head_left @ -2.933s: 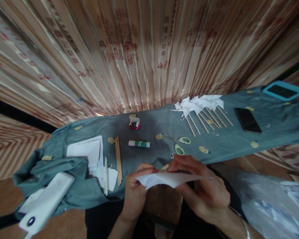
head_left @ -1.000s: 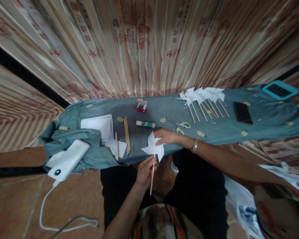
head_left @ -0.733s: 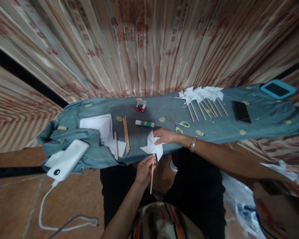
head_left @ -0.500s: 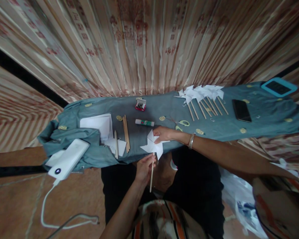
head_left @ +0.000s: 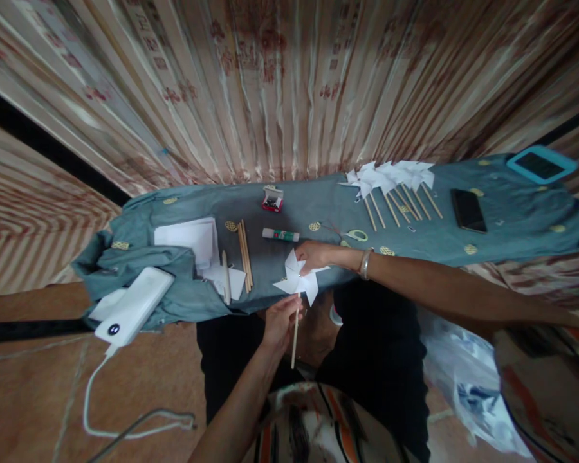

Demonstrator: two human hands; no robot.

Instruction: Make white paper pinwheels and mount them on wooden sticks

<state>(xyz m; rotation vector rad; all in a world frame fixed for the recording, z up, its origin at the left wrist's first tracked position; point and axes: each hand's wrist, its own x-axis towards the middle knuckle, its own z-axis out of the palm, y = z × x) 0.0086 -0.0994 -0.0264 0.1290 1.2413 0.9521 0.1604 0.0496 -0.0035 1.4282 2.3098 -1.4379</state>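
A white paper pinwheel (head_left: 309,287) is held over the near edge of the cloth-covered table (head_left: 313,206). Its thin wooden stick (head_left: 295,341) points down toward my lap. Just below the paper, my left hand (head_left: 280,316) pinches the stick's upper end. My right hand (head_left: 313,255) reaches in from the right, its fingers closed on the pinwheel's upper right blade; the fingertips are partly hidden. A glue stick (head_left: 280,235) lies just beyond the pinwheel. Green-handled scissors (head_left: 356,235) rest beyond my right wrist.
Finished pinwheels (head_left: 390,179) lie in a row at the back right, beside a black phone (head_left: 468,210) and a blue-framed device (head_left: 542,164). Leftward are wooden sticks (head_left: 245,256), a pencil (head_left: 226,278), white paper (head_left: 188,239) and a cabled power bank (head_left: 137,305). A small red box (head_left: 272,200) stands behind.
My right hand has shifted slightly left and up at the blade, and the pinwheel's blades have turned a little. My left hand keeps its pinch on the stick.
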